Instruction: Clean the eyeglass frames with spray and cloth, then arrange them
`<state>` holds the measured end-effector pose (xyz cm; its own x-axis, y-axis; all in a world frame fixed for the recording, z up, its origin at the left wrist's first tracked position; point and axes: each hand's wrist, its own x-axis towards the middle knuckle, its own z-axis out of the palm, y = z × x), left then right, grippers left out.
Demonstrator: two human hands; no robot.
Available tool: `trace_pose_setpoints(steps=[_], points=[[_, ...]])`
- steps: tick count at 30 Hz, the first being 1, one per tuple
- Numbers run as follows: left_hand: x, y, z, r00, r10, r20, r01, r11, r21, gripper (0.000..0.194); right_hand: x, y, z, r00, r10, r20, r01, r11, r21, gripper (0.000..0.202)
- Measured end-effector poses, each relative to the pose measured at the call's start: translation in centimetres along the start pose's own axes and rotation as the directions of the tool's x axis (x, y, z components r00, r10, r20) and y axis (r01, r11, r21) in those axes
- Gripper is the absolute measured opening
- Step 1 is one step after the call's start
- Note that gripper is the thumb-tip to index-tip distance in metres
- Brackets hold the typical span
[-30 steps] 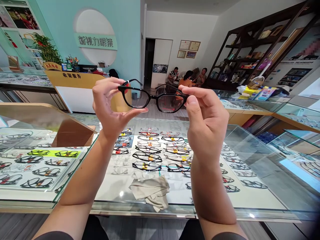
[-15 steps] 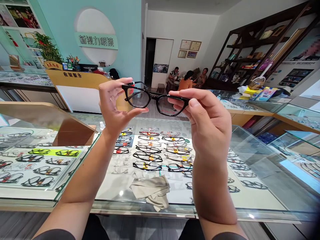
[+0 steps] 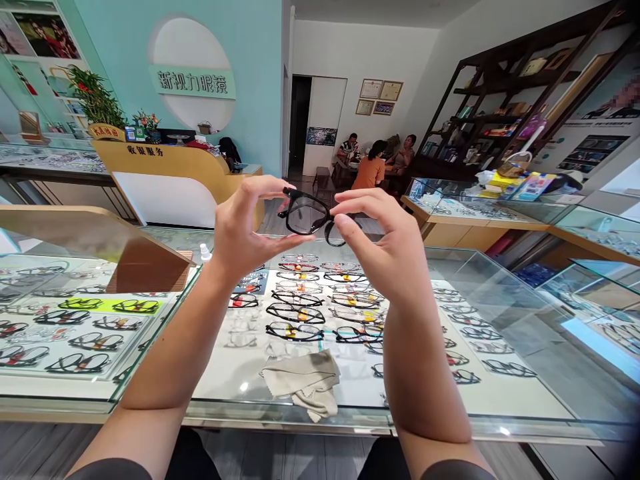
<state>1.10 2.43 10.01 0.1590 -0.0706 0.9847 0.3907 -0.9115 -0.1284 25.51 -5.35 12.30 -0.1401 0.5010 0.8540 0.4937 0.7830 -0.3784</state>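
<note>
A pair of black-framed eyeglasses (image 3: 306,215) is held up in front of me, above the glass display counter (image 3: 225,393). My left hand (image 3: 247,227) is closed at its left end, the fingers by the hinge and temple and the thumb under the left lens. Near the bridge, my right hand (image 3: 383,240) pinches the frame between thumb and forefinger, covering most of the right lens. Below lies a crumpled beige cloth (image 3: 300,377) on the counter glass. Rows of eyeglasses (image 3: 295,312) show under that glass.
A wooden-backed tilted mirror or stand (image 3: 145,260) is at the left, near a small white bottle (image 3: 205,252). Further glass cases (image 3: 595,300) run along the right. A cashier desk (image 3: 165,160) stands behind. Several people (image 3: 371,167) sit at the back.
The eyeglasses have shifted slightly right and down. My right hand has moved left, from the frame's right end to near the bridge. My left hand has followed a little rightward.
</note>
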Motion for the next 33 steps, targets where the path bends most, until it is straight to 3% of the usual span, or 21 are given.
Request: trace_pose_setpoints(steps=[4, 7, 9, 13, 16, 22, 27, 31, 33], points=[[-0.3, 0.6, 0.3, 0.992, -0.119, 0.052, 0.128, 0.958, -0.257, 0.089, 0.2, 0.3, -0.5, 0.987, 0.09, 0.133, -0.107, 0.986, 0.126, 0.014], [-0.3, 0.7, 0.5, 0.989, -0.13, 0.071, 0.148, 0.91, -0.388, 0.094, 0.3, 0.3, -0.9, 0.96, 0.145, 0.239, -0.206, 0.945, 0.255, 0.019], [-0.2, 0.8, 0.6, 0.985, -0.142, 0.096, 0.17, 0.88, -0.443, 0.094, 0.4, 0.4, -1.0, 0.936, 0.17, 0.308, -0.273, 0.903, 0.331, 0.024], [0.0, 1.3, 0.3, 0.946, -0.251, 0.203, 0.321, 0.803, -0.503, 0.088, 0.6, 0.4, -1.3, 0.865, 0.224, 0.45, -0.42, 0.812, 0.404, 0.033], [0.2, 1.7, 0.0, 0.921, -0.299, 0.25, 0.389, 0.749, -0.536, 0.088, 0.6, 0.4, -1.4, 0.835, 0.26, 0.486, -0.479, 0.778, 0.407, 0.041], [0.3, 2.0, 0.0, 0.906, -0.335, 0.26, 0.424, 0.726, -0.542, 0.085, 0.6, 0.1, -1.3, 0.851, 0.25, 0.463, -0.458, 0.785, 0.418, 0.048], [0.5, 2.4, 0.5, 0.894, -0.385, 0.229, 0.448, 0.765, -0.463, 0.075, 0.7, 0.7, -1.0, 0.905, 0.242, 0.349, -0.383, 0.821, 0.424, 0.047], [0.8, 3.0, 0.7, 0.907, -0.421, -0.014, 0.387, 0.845, -0.37, 0.046, 0.5, 1.5, -0.2, 0.957, 0.252, 0.146, -0.29, 0.861, 0.418, 0.039], [0.8, 3.6, 0.7, 0.898, -0.437, -0.056, 0.392, 0.851, -0.35, 0.039, 0.2, 1.3, 0.3, 0.973, 0.231, -0.009, -0.212, 0.906, 0.366, 0.03]])
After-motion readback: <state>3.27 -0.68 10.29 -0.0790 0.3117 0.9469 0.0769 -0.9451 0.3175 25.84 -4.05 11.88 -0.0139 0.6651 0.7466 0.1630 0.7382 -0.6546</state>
